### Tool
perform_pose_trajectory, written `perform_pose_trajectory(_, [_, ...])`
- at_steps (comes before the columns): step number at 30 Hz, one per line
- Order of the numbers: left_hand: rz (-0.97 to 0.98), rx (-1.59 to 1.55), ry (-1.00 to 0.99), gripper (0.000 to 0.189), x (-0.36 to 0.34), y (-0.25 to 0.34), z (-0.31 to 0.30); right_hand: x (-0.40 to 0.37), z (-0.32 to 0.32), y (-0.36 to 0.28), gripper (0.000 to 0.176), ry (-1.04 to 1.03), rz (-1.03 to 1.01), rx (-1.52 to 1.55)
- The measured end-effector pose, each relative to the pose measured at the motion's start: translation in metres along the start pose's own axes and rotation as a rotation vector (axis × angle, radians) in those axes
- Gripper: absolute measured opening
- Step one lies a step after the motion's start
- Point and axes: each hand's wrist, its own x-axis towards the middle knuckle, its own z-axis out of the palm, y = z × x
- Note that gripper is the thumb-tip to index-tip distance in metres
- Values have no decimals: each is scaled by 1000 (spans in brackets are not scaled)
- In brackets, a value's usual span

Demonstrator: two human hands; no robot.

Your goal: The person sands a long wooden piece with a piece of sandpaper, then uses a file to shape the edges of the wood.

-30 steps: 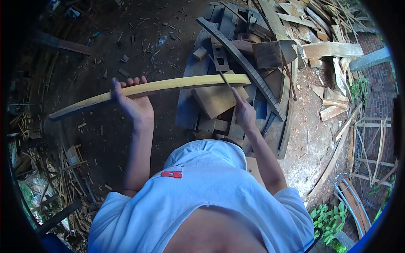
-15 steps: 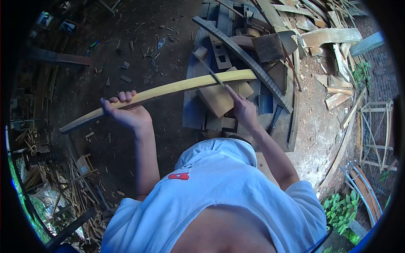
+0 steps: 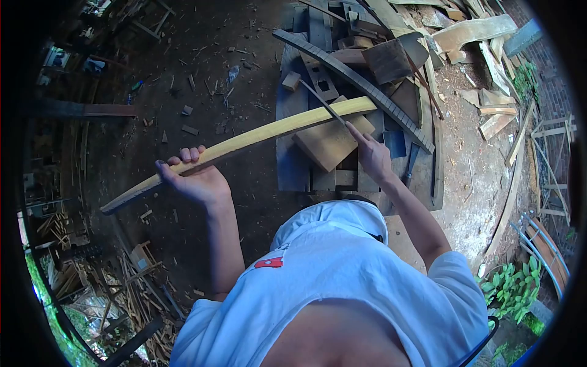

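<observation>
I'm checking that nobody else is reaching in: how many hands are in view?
2: the left hand supports the pale curved wood; the right hand holds the thin tool across it.

No readable text, labels or numbers

Left hand around a curved yellow wood strip

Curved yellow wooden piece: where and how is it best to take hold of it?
Probably the middle of the curved yellow wooden piece, from the near side: that span looks narrow and bare, between the left hand and the large wooden block.
</observation>
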Motion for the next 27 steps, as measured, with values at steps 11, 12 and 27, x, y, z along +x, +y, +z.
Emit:
perform_pose_trajectory(11, [5,8,-29,31,3,1,7,2,5,-25,65,104,-94,157])
perform_pose_trajectory(12, [-16,3,-2,31,4,0,4,-1,9,0,63,42,52,69])
perform_pose_trajectory(27, [60,15,-33,26,1,-3,10,0,15,14,65,66,71,43])
